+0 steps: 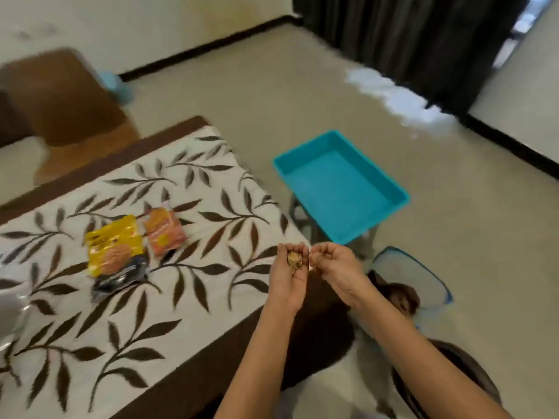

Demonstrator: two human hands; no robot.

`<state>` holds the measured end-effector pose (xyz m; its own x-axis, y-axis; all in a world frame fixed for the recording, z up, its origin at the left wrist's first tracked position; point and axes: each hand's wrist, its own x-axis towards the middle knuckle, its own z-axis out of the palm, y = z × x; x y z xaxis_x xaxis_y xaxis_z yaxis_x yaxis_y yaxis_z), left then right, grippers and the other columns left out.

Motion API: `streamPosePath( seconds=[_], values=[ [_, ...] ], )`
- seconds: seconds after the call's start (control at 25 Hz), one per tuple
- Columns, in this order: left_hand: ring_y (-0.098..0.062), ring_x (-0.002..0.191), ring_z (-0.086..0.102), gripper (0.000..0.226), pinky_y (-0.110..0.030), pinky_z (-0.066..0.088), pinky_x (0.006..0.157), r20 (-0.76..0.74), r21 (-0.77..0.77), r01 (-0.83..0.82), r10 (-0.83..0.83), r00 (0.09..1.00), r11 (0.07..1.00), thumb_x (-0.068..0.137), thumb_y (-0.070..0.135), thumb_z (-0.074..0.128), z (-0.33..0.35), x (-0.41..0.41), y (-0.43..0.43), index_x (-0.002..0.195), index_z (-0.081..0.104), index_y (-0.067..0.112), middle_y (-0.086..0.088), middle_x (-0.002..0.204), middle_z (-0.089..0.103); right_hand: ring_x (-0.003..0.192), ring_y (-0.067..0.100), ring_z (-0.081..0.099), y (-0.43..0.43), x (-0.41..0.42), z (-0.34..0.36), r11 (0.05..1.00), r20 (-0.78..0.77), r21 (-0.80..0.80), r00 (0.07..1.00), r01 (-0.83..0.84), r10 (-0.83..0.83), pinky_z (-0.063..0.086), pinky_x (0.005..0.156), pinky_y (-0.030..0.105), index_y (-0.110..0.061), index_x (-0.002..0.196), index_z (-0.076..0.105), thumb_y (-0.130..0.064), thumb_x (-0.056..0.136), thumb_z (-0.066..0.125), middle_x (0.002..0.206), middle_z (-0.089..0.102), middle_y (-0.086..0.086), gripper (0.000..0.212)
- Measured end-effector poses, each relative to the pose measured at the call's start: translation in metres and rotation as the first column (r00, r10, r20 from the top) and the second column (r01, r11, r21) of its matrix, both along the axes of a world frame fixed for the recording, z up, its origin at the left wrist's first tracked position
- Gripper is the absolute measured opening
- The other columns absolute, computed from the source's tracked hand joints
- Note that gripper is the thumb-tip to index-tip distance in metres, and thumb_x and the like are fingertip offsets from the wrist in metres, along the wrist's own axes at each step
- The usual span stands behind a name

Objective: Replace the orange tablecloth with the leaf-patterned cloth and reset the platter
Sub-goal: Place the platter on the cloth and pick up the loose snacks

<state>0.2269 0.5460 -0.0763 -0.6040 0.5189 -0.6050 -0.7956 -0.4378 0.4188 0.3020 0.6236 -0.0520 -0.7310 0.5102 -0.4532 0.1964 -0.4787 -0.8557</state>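
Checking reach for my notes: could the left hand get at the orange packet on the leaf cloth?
Probably yes: only bare leaf-patterned cloth lies between the left hand and the orange packet. But its fingers cup small golden pieces, so it is not free to grasp.

Packets [115, 246] on cloth [181, 297]; tray [341, 182] right, perhaps on stool [295, 211].

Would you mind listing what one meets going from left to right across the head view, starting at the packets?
yellow packet → orange packet → left hand, holding small golden pieces → right hand → blue-rimmed clear container on the floor. The teal tray overlaps the hands, so it is left out.
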Motion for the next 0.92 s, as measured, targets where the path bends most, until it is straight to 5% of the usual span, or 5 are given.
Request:
streamPosePath(
  seconds=[0.16,0.4,0.56,0.72,0.92],
  values=[
    [-0.015,0.067,0.067,0.032,-0.026,0.059,0.066,0.138,-0.094,0.301,-0.287,0.948,0.949,0.103,0.023,0.040,-0.054,0.145,0.098,0.081,0.056,0.008,-0.008,0.069,0.067,0.064,0.014,0.057,0.071,0.159,-0.050,0.957,0.196,0.056,0.936,0.286,-0.292,0.048,0.066,0.029,-0.009,0.075,0.062,0.009,0.091,0.052,0.067,0.064,0.005,0.026],
    [-0.017,0.067,0.058,0.037,-0.027,0.051,0.066,0.182,-0.327,0.634,-0.612,0.770,0.700,0.105,0.022,0.036,-0.164,0.339,0.178,0.075,0.051,0.008,-0.008,0.070,0.057,0.074,0.018,0.066,0.110,0.343,-0.168,0.791,0.495,0.237,0.630,0.565,-0.598,0.053,0.071,0.033,-0.008,0.079,0.068,-0.003,0.088,0.058,0.077,0.071,0.006,0.014],
    [-0.025,0.074,0.057,0.036,-0.041,0.049,0.080,0.267,-0.545,0.727,-0.735,0.624,0.419,0.102,0.021,0.040,-0.259,0.415,0.190,0.072,0.056,0.009,-0.011,0.072,0.058,0.077,0.018,0.067,0.104,0.406,-0.264,0.704,0.623,0.248,0.447,0.665,-0.642,0.055,0.074,0.033,-0.016,0.076,0.070,-0.008,0.089,0.060,0.076,0.071,0.000,0.018],
    [-0.032,0.092,0.057,0.029,-0.046,0.048,0.093,0.413,-0.667,0.741,-0.785,0.461,0.083,0.101,0.021,0.041,-0.331,0.448,0.201,0.102,0.062,0.001,-0.019,0.095,0.059,0.079,0.020,0.068,0.108,0.431,-0.342,0.614,0.735,0.140,0.334,0.777,-0.590,0.058,0.075,0.034,-0.014,0.077,0.074,-0.007,0.089,0.058,0.080,0.073,0.003,0.021],
    [-0.032,0.098,0.062,0.032,-0.039,0.052,0.083,0.539,-0.578,0.816,-0.761,0.361,-0.023,0.100,0.021,0.042,-0.384,0.455,0.207,0.122,0.059,0.005,-0.020,0.110,0.064,0.093,0.029,0.068,0.111,0.438,-0.405,0.419,0.819,-0.038,0.268,0.907,-0.508,0.057,0.086,0.043,-0.010,0.100,0.072,-0.002,0.094,0.050,0.099,0.072,0.015,0.024]
  ],
)
